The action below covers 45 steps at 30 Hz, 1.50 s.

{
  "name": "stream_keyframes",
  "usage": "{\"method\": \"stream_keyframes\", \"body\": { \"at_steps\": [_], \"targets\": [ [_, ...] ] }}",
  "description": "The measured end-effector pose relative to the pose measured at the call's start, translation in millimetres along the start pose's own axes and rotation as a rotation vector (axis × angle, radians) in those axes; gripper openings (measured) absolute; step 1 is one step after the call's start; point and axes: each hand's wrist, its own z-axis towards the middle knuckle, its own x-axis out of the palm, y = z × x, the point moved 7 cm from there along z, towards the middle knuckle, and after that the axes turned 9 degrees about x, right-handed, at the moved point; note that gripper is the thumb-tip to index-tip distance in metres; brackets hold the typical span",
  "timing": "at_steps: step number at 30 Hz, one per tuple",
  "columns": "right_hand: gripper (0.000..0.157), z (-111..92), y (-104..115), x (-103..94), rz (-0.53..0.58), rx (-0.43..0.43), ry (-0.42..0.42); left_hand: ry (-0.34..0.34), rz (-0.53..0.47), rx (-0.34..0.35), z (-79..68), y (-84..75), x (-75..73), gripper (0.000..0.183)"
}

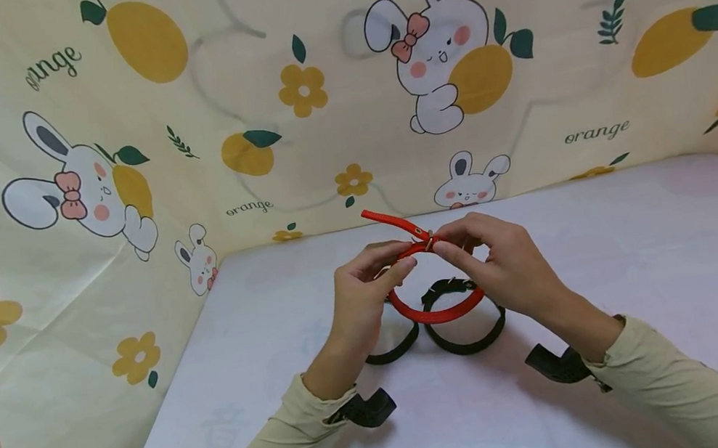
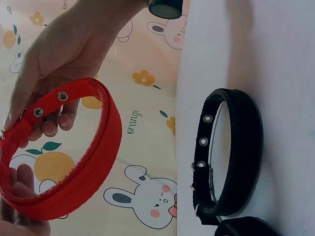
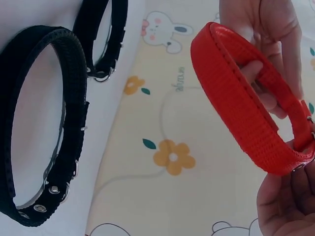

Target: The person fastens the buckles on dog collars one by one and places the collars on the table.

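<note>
A red collar (image 1: pixel 437 315) is held up above the table in both hands, its loop closed and its loose strap end pointing up and left. My left hand (image 1: pixel 361 293) pinches the band on the left, beside the metal buckle. At the buckle itself, my right hand (image 1: pixel 501 260) pinches the strap between thumb and fingers. Metal eyelets dot the red band (image 2: pixel 106 157) in the left wrist view. Two black collars lie below the hands: one black collar (image 1: pixel 467 348) to the right, the other black collar (image 1: pixel 394 356) partly behind the left hand.
A white cloth (image 1: pixel 247 411) covers the table. Behind and to the left hangs a cream curtain (image 1: pixel 310 10) printed with rabbits and oranges. Each wrist carries a dark camera mount, the left mount (image 1: pixel 373 408) and the right mount (image 1: pixel 554 364).
</note>
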Motion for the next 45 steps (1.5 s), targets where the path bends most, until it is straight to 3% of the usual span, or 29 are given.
{"method": "stream_keyframes", "body": {
  "at_steps": [23,45],
  "targets": [
    [0.015,-0.7,-0.9,4.0,0.037,0.007,0.015,-0.025,0.056,0.004,-2.1,-1.7,-0.6,0.028],
    [0.020,-0.1,0.2,3.5,0.039,0.000,0.024,-0.054,0.007,0.036,-1.6,-1.9,1.0,0.026]
  ]
}}
